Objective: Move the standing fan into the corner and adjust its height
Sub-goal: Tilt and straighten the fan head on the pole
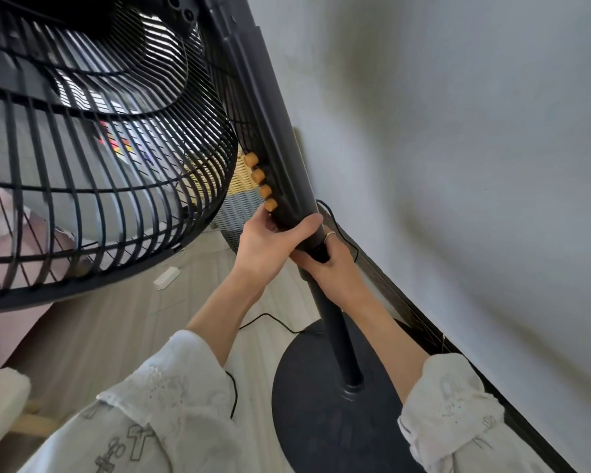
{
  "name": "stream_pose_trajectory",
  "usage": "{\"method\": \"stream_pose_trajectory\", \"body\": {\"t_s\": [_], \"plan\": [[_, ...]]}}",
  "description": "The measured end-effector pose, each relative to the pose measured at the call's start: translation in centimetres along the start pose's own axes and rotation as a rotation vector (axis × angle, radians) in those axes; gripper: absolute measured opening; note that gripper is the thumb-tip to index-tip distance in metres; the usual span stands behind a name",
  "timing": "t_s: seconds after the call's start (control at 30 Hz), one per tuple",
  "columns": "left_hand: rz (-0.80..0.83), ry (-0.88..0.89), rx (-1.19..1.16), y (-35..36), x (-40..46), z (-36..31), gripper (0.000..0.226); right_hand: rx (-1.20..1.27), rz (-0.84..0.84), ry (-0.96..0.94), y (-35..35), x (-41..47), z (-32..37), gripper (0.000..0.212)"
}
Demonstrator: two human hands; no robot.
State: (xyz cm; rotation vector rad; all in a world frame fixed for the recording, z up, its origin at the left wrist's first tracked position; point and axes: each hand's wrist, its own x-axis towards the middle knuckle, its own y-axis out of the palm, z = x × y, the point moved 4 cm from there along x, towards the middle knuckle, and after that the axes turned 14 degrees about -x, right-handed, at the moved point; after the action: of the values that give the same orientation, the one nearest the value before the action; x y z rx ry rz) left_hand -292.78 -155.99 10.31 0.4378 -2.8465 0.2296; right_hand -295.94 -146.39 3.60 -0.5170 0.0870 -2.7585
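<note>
A black standing fan stands close to the grey wall. Its wire cage (pixel 93 158) fills the upper left, its round base (pixel 307 401) rests on the floor at lower middle. The upper column (pixel 280 172) carries several orange buttons (pixel 261 180). My left hand (pixel 270 240) wraps the lower end of that column just below the buttons. My right hand (pixel 325 261), with a ring on one finger, grips the collar where the thinner pole (pixel 338 336) enters the column. Both hands touch each other.
The grey wall (pixel 458 165) with a dark skirting board (pixel 406 315) runs right beside the fan. A black cord (pixel 270 319) trails over the pale wood floor. A woven basket (pixel 239 199) stands behind the cage, a small white device (pixel 166 277) lies on the floor.
</note>
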Motion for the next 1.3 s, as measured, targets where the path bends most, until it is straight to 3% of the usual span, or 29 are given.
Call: {"method": "stream_pose_trajectory", "body": {"t_s": [0.27,0.5,0.63,0.8,0.9,1.07,1.13,1.23,1.3], "plan": [[0.104,0.009,-0.03,-0.9,-0.1,-0.2,0.023,-0.075,-0.026,-0.026,0.7,-0.3,-0.1,0.028],[0.179,-0.021,-0.079,-1.0,-0.6,0.1,0.029,-0.235,0.08,0.027,-0.2,-0.3,0.4,0.031],[0.203,-0.088,-0.061,-1.2,-1.1,-0.3,0.036,-0.419,0.342,0.084,-2.1,0.0,1.7,0.012],[0.012,-0.072,-0.043,-0.4,-2.8,-1.3,0.042,-0.701,0.654,0.195,-5.0,1.5,5.5,0.022],[-0.062,-0.133,0.113,0.0,-3.6,-3.0,0.038,-0.723,0.748,0.303,-6.9,3.3,9.2,0.032],[-0.052,-0.378,0.311,-0.3,-2.8,-6.8,0.039,-0.472,0.481,0.121,-8.5,7.8,18.4,0.009],[-0.041,-0.414,0.322,-0.7,-2.6,-8.9,0.042,-0.355,0.398,0.025,-8.0,9.1,22.6,0.011],[0.038,-0.419,0.401,-0.6,-2.8,-11.9,0.047,-0.246,0.391,-0.085,-6.5,10.2,26.5,0.018],[0.006,-0.43,0.401,-0.5,-2.7,-14.6,0.046,-0.237,0.44,-0.118,-5.6,10.5,27.6,0.018]]}}
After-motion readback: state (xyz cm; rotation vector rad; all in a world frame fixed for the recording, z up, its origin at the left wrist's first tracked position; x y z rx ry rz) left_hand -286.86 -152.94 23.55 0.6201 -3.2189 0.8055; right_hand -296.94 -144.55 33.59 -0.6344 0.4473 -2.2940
